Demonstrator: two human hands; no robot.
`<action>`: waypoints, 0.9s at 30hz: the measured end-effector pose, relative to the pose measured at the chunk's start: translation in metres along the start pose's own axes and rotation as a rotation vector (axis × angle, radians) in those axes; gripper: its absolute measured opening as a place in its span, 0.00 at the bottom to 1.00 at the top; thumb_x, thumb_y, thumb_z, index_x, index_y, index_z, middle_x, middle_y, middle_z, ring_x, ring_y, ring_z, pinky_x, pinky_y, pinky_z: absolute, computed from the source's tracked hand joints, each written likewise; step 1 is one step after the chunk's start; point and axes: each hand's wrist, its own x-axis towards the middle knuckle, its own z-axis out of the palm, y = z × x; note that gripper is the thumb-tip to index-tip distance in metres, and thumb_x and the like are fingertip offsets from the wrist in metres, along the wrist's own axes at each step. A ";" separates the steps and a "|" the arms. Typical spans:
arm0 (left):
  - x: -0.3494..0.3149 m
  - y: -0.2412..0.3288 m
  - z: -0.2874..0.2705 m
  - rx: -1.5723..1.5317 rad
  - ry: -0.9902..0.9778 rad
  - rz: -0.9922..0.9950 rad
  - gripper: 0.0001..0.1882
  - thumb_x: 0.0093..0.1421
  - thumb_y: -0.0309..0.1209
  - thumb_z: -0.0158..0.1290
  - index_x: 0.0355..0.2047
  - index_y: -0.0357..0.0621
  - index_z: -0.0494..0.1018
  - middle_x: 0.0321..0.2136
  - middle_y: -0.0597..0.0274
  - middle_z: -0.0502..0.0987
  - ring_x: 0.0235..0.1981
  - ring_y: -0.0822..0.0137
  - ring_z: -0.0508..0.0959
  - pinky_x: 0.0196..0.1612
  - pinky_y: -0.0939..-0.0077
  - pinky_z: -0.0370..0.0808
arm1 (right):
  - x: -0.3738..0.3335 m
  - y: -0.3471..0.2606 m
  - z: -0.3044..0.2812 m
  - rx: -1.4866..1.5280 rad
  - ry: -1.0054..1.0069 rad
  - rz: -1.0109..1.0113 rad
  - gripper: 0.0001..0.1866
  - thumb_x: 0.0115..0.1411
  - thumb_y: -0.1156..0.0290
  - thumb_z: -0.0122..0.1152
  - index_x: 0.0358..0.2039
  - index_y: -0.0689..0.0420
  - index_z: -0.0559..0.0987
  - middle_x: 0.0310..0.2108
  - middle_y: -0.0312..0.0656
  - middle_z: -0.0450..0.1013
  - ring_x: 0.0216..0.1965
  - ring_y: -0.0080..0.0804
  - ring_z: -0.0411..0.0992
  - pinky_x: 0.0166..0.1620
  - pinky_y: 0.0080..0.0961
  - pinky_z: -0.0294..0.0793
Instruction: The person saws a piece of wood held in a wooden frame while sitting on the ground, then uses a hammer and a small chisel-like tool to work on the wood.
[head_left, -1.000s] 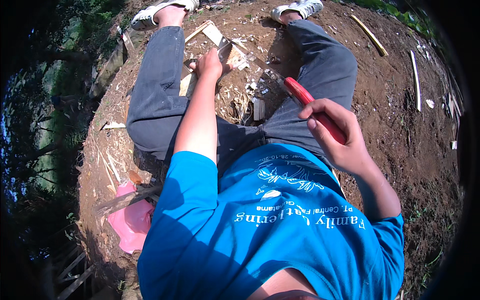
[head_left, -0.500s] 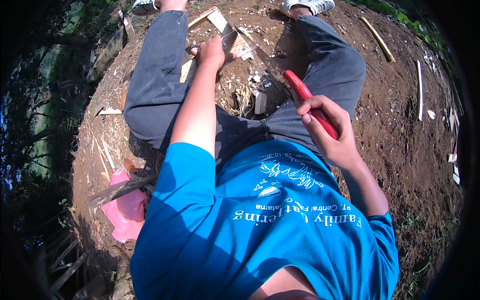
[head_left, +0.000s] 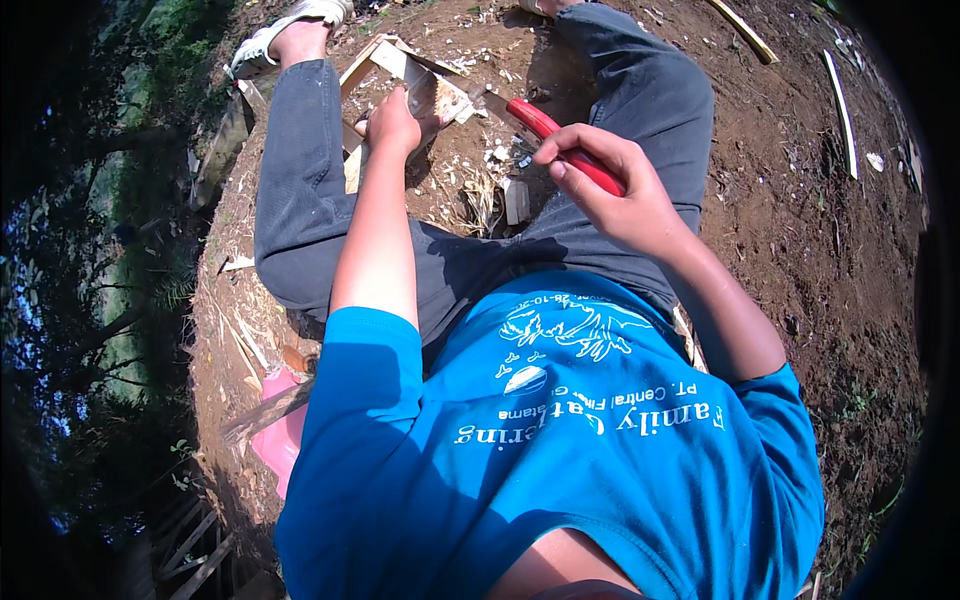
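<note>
My right hand (head_left: 610, 185) is closed round the red handle (head_left: 570, 150) of a handsaw. Its thin blade (head_left: 500, 105) runs forward and left from the handle to a pale piece of wood (head_left: 440, 100) on the ground between my feet. Closed on that wood's near left side is my left hand (head_left: 393, 125), its arm stretched out straight; the fingertips are partly hidden. Whether the teeth are in a cut cannot be made out. Boards (head_left: 365, 65) meet at an angle just beyond the wood.
White chips and shavings (head_left: 485, 195) litter the soil between my legs, beside a small wood block (head_left: 515, 200). Wooden strips (head_left: 842, 115) lie at the right. Left of my body are a pink plastic sheet (head_left: 275, 440) and a plank (head_left: 265, 410). Dense plants edge the left.
My right hand has pushed the saw forward and left, bringing the handle closer to the wood. My left hand stays on the wood. The whole view has shifted a little.
</note>
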 end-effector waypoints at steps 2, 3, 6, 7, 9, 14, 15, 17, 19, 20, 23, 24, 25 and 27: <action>0.008 -0.019 0.015 -0.048 -0.012 -0.045 0.28 0.60 0.42 0.58 0.60 0.52 0.70 0.56 0.52 0.78 0.61 0.51 0.75 0.60 0.45 0.62 | -0.011 -0.010 -0.002 -0.024 -0.055 -0.009 0.07 0.66 0.79 0.56 0.43 0.63 0.79 0.36 0.36 0.78 0.41 0.18 0.73 0.49 0.22 0.73; 0.006 -0.013 0.016 -0.046 -0.018 -0.040 0.28 0.60 0.40 0.57 0.61 0.52 0.70 0.57 0.52 0.78 0.62 0.51 0.75 0.61 0.47 0.62 | -0.022 -0.015 -0.007 -0.026 -0.041 0.005 0.07 0.66 0.80 0.55 0.43 0.63 0.79 0.37 0.37 0.78 0.42 0.19 0.74 0.49 0.23 0.74; -0.004 0.002 -0.004 -0.027 -0.060 -0.060 0.27 0.60 0.33 0.52 0.62 0.52 0.69 0.59 0.51 0.77 0.62 0.51 0.74 0.61 0.51 0.62 | -0.055 -0.030 -0.024 -0.046 -0.022 0.028 0.09 0.65 0.82 0.52 0.43 0.65 0.78 0.39 0.39 0.78 0.44 0.22 0.75 0.51 0.24 0.74; -0.004 0.000 -0.002 -0.026 -0.059 -0.057 0.27 0.61 0.31 0.51 0.62 0.52 0.69 0.59 0.51 0.76 0.62 0.51 0.74 0.61 0.49 0.62 | -0.053 -0.026 -0.023 -0.009 -0.024 0.016 0.09 0.65 0.81 0.52 0.43 0.64 0.78 0.39 0.40 0.78 0.44 0.22 0.76 0.51 0.24 0.74; 0.000 -0.005 0.003 -0.026 -0.051 -0.036 0.26 0.62 0.29 0.48 0.62 0.52 0.68 0.59 0.52 0.76 0.62 0.50 0.75 0.61 0.46 0.62 | -0.035 -0.010 -0.016 0.057 -0.012 -0.012 0.09 0.65 0.81 0.53 0.43 0.64 0.78 0.37 0.40 0.79 0.42 0.22 0.76 0.51 0.23 0.75; 0.015 -0.028 0.026 0.002 0.036 -0.038 0.23 0.67 0.37 0.51 0.62 0.55 0.69 0.58 0.54 0.78 0.61 0.50 0.75 0.59 0.40 0.63 | 0.014 0.021 0.008 0.076 0.014 -0.095 0.07 0.65 0.77 0.58 0.43 0.62 0.80 0.37 0.38 0.79 0.40 0.20 0.75 0.46 0.23 0.74; 0.017 -0.022 0.023 -0.026 0.024 -0.001 0.28 0.61 0.41 0.58 0.61 0.51 0.69 0.56 0.51 0.78 0.60 0.48 0.76 0.59 0.44 0.65 | 0.008 0.020 0.002 0.092 0.047 -0.079 0.08 0.65 0.75 0.58 0.44 0.61 0.80 0.36 0.39 0.79 0.38 0.21 0.76 0.46 0.25 0.75; 0.015 -0.012 0.014 -0.087 0.014 0.058 0.41 0.49 0.50 0.71 0.59 0.45 0.71 0.54 0.45 0.79 0.58 0.44 0.76 0.59 0.52 0.71 | -0.010 0.004 -0.024 0.127 0.052 0.000 0.10 0.66 0.72 0.60 0.45 0.61 0.81 0.36 0.40 0.80 0.38 0.22 0.77 0.46 0.26 0.75; 0.021 -0.019 0.011 -0.100 -0.052 0.061 0.46 0.43 0.56 0.73 0.58 0.44 0.72 0.53 0.46 0.80 0.57 0.47 0.78 0.59 0.54 0.71 | -0.037 -0.012 -0.044 0.176 0.130 -0.173 0.10 0.67 0.71 0.58 0.45 0.62 0.81 0.38 0.37 0.79 0.38 0.23 0.76 0.46 0.27 0.76; 0.019 -0.019 0.009 -0.095 -0.072 0.056 0.48 0.42 0.57 0.73 0.58 0.44 0.72 0.52 0.47 0.81 0.56 0.48 0.78 0.59 0.54 0.72 | -0.051 -0.027 -0.059 0.210 0.130 -0.139 0.11 0.67 0.70 0.59 0.45 0.62 0.81 0.38 0.36 0.78 0.37 0.21 0.75 0.43 0.25 0.75; 0.019 -0.027 0.002 -0.286 -0.107 0.084 0.47 0.40 0.56 0.75 0.54 0.37 0.75 0.48 0.46 0.83 0.50 0.53 0.83 0.56 0.59 0.76 | -0.077 -0.047 -0.098 0.263 0.268 -0.170 0.15 0.65 0.64 0.60 0.46 0.61 0.79 0.31 0.33 0.74 0.22 0.11 0.64 0.25 0.13 0.61; 0.018 -0.019 -0.006 -0.226 -0.119 0.091 0.46 0.39 0.54 0.76 0.53 0.37 0.76 0.47 0.47 0.83 0.50 0.54 0.83 0.56 0.61 0.76 | -0.085 -0.049 -0.108 0.280 0.330 -0.189 0.16 0.65 0.62 0.61 0.46 0.61 0.78 0.28 0.32 0.72 0.16 0.09 0.60 0.19 0.11 0.56; 0.018 -0.014 -0.010 -0.173 -0.128 0.089 0.45 0.39 0.52 0.77 0.52 0.37 0.76 0.47 0.47 0.83 0.50 0.55 0.83 0.56 0.62 0.77 | -0.090 -0.049 -0.118 0.290 0.351 -0.180 0.17 0.65 0.61 0.60 0.47 0.62 0.77 0.25 0.31 0.70 0.14 0.09 0.59 0.17 0.11 0.55; 0.013 -0.006 -0.014 -0.209 0.004 0.032 0.41 0.40 0.48 0.78 0.51 0.37 0.78 0.46 0.52 0.84 0.48 0.59 0.83 0.55 0.66 0.77 | -0.097 -0.043 -0.134 0.322 0.400 -0.210 0.19 0.66 0.61 0.59 0.49 0.64 0.74 0.19 0.29 0.66 0.12 0.10 0.56 0.15 0.12 0.54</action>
